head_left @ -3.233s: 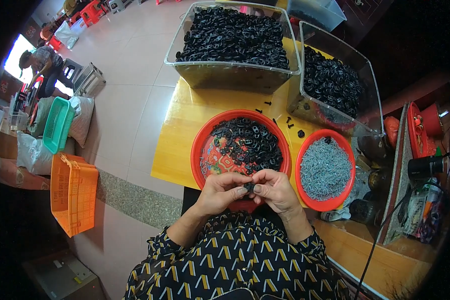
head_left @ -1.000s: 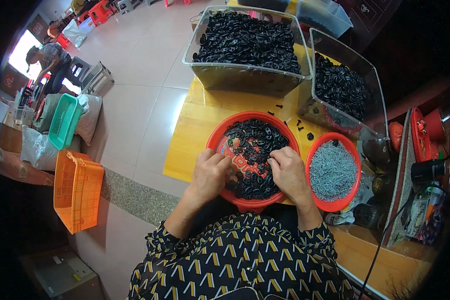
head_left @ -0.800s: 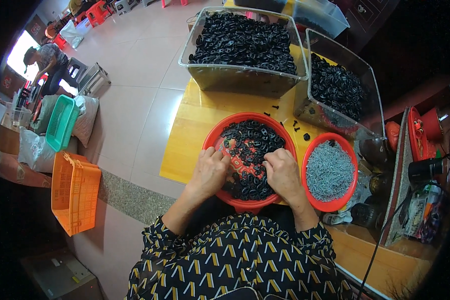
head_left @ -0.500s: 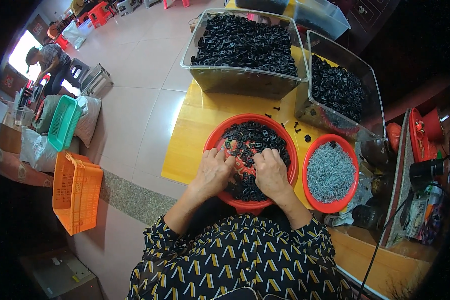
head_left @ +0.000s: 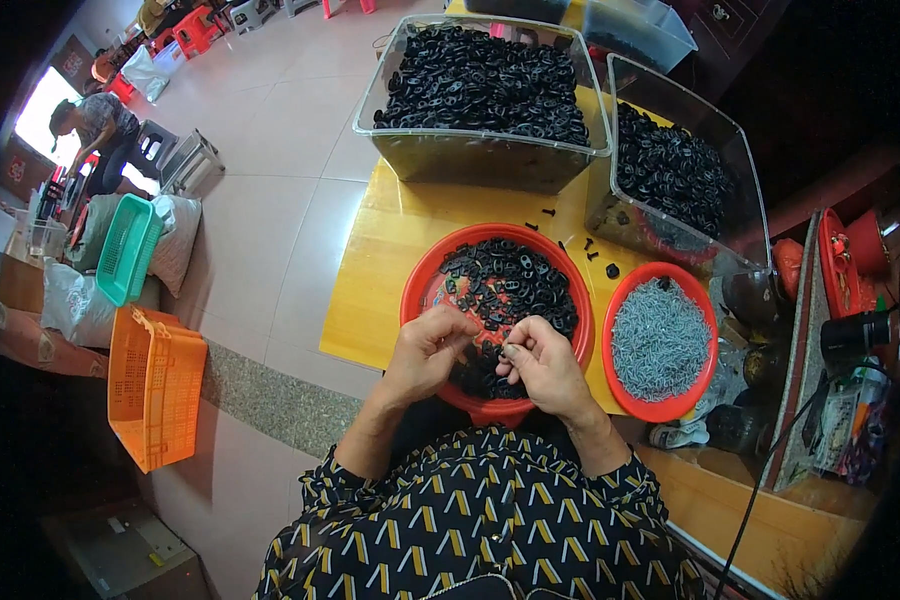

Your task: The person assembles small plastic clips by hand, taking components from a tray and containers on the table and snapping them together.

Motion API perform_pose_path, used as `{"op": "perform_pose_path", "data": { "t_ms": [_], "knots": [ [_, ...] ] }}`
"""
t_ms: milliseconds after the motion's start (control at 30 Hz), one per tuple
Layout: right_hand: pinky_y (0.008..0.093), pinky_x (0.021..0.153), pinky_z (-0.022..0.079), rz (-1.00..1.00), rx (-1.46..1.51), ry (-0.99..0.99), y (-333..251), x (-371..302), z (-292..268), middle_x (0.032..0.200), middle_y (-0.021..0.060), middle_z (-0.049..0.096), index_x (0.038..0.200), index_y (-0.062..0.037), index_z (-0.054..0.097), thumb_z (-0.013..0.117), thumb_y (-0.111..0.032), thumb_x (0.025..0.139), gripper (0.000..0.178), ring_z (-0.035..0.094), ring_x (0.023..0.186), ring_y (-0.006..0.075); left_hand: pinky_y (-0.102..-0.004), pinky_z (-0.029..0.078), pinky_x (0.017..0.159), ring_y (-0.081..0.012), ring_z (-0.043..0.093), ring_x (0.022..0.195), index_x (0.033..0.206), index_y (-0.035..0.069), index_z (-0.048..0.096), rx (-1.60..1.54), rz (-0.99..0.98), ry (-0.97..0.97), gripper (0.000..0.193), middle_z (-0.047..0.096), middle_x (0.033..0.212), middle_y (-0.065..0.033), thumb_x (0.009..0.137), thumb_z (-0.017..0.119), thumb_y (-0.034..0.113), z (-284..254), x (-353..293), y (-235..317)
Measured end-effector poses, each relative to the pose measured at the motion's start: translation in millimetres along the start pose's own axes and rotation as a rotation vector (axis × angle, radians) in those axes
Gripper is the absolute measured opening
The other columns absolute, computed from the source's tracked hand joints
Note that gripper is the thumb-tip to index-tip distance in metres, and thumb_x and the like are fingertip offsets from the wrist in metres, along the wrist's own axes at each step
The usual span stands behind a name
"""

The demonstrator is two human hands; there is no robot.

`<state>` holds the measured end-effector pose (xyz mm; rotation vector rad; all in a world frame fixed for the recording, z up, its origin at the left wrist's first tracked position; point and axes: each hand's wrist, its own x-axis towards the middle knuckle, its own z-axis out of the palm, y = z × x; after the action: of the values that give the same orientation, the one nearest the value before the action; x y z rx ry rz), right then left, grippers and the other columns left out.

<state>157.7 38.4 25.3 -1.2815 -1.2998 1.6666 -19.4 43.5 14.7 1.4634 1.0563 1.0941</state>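
Note:
A round red basin [head_left: 416, 284] sits at the table's front edge, scattered with small black oval plastic pieces [head_left: 535, 285] that each have holes. Above its near part is my left hand [head_left: 429, 352], fingers curled and thumb against the forefinger; what they hold, if anything, is hidden. My right hand [head_left: 542, 366] is close beside it, pinching at the thumb and fingertips. Something small and dark seems to be at that pinch, too small to name. To the right, a smaller red basin [head_left: 711, 375] is filled with silvery screws [head_left: 660, 340].
Two clear plastic bins [head_left: 470, 152] of black pieces stand at the back of the yellow table [head_left: 370, 270]. Loose dark bits [head_left: 590, 248] lie between. An orange crate [head_left: 155, 390] and a green basket [head_left: 130, 250] are on the left. Another person [head_left: 105, 130] bends over farther off.
Both hands have risen from the pieces in the basin and turned so that thumbs and fingertips show. The view has shifted slightly.

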Motion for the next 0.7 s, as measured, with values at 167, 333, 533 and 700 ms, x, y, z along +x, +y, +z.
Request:
{"op": "perform_pose_path", "data": {
  "t_ms": [167, 333, 533, 700],
  "knots": [
    [0.0183, 0.054, 0.044, -0.057, 0.173, 0.029, -1, -14, 7, 0.077, 0.0028, 0.052, 0.089, -0.0005, 0.048, 0.048, 0.001, 0.081, 0.008, 0.055, 0.065, 0.0080, -0.0212, 0.041, 0.060, -0.0084, 0.049, 0.069, 0.082, -0.002, 0.055, -0.262, -0.141, 0.001, 0.005, 0.053, 0.078, -0.0031, 0.079, 0.053, 0.002, 10, -9, -8],
    [0.0187, 0.055, 0.046, -0.114, 0.210, 0.116, -2, -23, 13, 0.079, 0.0041, 0.053, 0.093, 0.0011, 0.048, 0.050, 0.002, 0.080, 0.013, 0.056, 0.067, 0.0094, -0.0197, 0.039, 0.064, -0.0067, 0.048, 0.069, 0.084, 0.000, 0.054, -0.609, -0.234, 0.027, 0.008, 0.054, 0.076, -0.0013, 0.080, 0.054, 0.006, 26, -15, -3],
    [0.0183, 0.056, 0.046, -0.163, 0.171, 0.174, -1, -26, 17, 0.079, 0.0039, 0.053, 0.092, 0.0013, 0.048, 0.052, 0.002, 0.080, 0.013, 0.055, 0.068, 0.0082, -0.0196, 0.040, 0.066, -0.0068, 0.049, 0.071, 0.084, -0.001, 0.055, -0.653, -0.267, 0.063, 0.008, 0.055, 0.077, -0.0010, 0.081, 0.055, 0.007, 34, -19, 2],
    [0.0179, 0.054, 0.046, -0.184, 0.100, 0.196, -1, -29, 18, 0.079, 0.0029, 0.052, 0.091, 0.0008, 0.048, 0.052, 0.002, 0.080, 0.012, 0.054, 0.066, 0.0070, -0.0201, 0.041, 0.065, -0.0072, 0.050, 0.070, 0.084, -0.001, 0.055, -0.634, -0.265, 0.036, 0.008, 0.056, 0.078, -0.0017, 0.081, 0.054, 0.006, 33, -21, 4]
  ]
}}
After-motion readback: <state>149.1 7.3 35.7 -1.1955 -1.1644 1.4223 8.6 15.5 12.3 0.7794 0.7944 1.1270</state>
